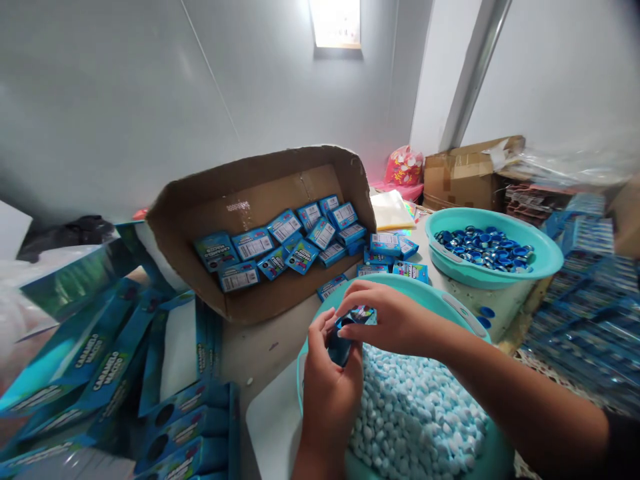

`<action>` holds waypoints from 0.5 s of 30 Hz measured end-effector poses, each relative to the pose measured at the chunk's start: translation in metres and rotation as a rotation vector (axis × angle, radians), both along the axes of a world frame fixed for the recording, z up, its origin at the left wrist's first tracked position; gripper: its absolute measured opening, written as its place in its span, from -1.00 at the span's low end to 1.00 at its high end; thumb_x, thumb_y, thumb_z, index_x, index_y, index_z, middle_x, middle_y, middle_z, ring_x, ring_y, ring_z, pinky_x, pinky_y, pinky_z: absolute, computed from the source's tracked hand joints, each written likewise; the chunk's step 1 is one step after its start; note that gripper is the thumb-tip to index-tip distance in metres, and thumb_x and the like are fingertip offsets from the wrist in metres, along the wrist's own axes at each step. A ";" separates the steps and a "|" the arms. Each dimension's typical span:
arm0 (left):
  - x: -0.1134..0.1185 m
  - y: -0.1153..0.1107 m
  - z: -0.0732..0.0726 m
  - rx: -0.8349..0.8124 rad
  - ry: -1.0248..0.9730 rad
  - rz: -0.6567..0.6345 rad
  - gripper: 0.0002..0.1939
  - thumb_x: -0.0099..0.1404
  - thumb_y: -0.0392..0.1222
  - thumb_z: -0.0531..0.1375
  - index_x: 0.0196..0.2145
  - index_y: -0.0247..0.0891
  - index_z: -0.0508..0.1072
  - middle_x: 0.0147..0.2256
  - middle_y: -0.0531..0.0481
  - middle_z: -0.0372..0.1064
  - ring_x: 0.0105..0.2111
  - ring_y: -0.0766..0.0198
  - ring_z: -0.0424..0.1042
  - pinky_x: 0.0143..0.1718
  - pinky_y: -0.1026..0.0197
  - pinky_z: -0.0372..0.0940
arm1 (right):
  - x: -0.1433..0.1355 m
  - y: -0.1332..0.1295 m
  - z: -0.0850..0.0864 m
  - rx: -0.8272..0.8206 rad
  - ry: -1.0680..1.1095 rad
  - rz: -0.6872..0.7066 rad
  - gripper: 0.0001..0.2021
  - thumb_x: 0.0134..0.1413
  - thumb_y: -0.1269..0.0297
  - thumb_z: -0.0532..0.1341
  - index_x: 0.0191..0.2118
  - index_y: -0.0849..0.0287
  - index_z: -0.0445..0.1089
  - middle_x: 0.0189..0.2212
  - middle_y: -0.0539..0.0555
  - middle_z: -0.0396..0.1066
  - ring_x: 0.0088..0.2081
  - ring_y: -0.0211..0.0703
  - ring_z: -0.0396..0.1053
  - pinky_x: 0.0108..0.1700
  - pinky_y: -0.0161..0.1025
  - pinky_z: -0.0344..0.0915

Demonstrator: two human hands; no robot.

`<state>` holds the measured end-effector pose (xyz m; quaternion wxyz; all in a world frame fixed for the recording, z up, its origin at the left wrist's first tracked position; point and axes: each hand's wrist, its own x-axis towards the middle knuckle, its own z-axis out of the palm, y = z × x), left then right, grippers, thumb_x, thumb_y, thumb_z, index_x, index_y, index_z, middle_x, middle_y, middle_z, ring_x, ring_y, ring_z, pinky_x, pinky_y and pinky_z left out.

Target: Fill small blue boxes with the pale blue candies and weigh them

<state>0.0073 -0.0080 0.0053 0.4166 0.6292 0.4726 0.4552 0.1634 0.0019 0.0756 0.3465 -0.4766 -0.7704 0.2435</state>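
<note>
Over a turquoise tub (307,347) full of pale blue candies (420,407), my left hand (330,387) is wrapped around a small blue candy box (340,348). My right hand (387,319) reaches across from the right, its fingers curled and closed on the box's upper end. A dark round blue part shows between the thumb and fingers; whether it is a cap or the box's opening I cannot tell. The fingers partly hide the box.
Behind the tub, a tilted cardboard carton (185,207) holds several blue candy boxes (253,243). A turquoise basin (547,257) of blue caps (485,247) stands at right. Blue display cartons (100,360) crowd the left; stacked blue packs (590,300) line the far right.
</note>
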 end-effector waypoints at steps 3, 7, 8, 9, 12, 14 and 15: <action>0.000 0.000 -0.001 0.005 0.019 0.018 -0.47 0.29 -0.10 0.22 0.17 -0.10 0.18 0.06 -0.12 0.39 0.07 0.14 0.41 0.09 0.06 0.34 | 0.002 0.003 -0.005 0.039 -0.085 -0.101 -0.84 0.12 0.33 0.28 -0.16 0.15 0.51 -0.18 0.11 0.39 -0.18 -0.18 0.37 -0.09 -0.22 0.31; 0.000 0.001 -0.002 0.026 0.035 0.062 -0.51 0.27 -0.07 0.24 0.12 -0.14 0.28 0.02 -0.14 0.42 0.01 0.12 0.45 0.05 0.05 0.37 | 0.017 0.009 -0.007 -0.033 -0.268 -0.211 -0.79 0.22 0.24 0.19 -0.10 0.15 0.48 -0.16 0.16 0.41 -0.12 -0.09 0.38 -0.05 -0.16 0.27; -0.001 0.001 -0.003 0.039 0.030 0.077 -0.55 0.27 -0.06 0.25 0.08 -0.16 0.33 0.00 -0.15 0.43 -0.02 0.12 0.46 0.03 0.05 0.38 | 0.024 0.011 -0.008 -0.078 -0.294 -0.228 -0.77 0.26 0.21 0.13 -0.12 0.16 0.49 -0.18 0.16 0.43 -0.14 -0.08 0.38 -0.07 -0.16 0.27; -0.001 0.002 -0.004 0.059 0.012 0.094 -0.60 0.26 -0.05 0.26 0.02 -0.18 0.37 -0.01 -0.16 0.43 -0.05 0.12 0.48 0.02 0.06 0.39 | 0.032 0.013 -0.011 -0.125 -0.309 -0.241 -0.75 0.29 0.22 0.09 -0.15 0.17 0.49 -0.21 0.15 0.45 -0.17 -0.08 0.38 -0.11 -0.18 0.26; -0.002 0.006 -0.008 0.139 -0.103 0.088 -0.75 0.23 -0.08 0.30 -0.19 -0.25 0.42 0.03 -0.18 0.38 -0.03 0.13 0.47 0.03 0.09 0.39 | 0.056 0.022 -0.026 -0.271 -0.370 -0.261 -0.76 0.24 0.33 0.06 -0.26 0.19 0.49 -0.31 0.13 0.48 -0.28 -0.10 0.37 -0.24 -0.22 0.25; 0.000 0.012 -0.009 0.136 -0.195 0.052 -0.77 0.20 -0.11 0.32 -0.29 -0.27 0.40 0.04 -0.18 0.37 -0.02 0.13 0.47 0.01 0.10 0.40 | 0.068 0.027 -0.041 -0.363 -0.466 -0.203 -0.76 0.19 0.37 0.06 -0.26 0.22 0.50 -0.32 0.15 0.48 -0.30 -0.09 0.38 -0.26 -0.22 0.25; 0.002 0.015 -0.008 0.119 -0.220 0.032 -0.77 0.18 -0.12 0.34 -0.31 -0.28 0.40 0.02 -0.17 0.38 -0.03 0.13 0.47 0.01 0.11 0.40 | 0.071 0.028 -0.049 -0.398 -0.507 -0.156 -0.75 0.20 0.36 0.06 -0.21 0.23 0.50 -0.28 0.18 0.49 -0.27 -0.07 0.39 -0.24 -0.20 0.26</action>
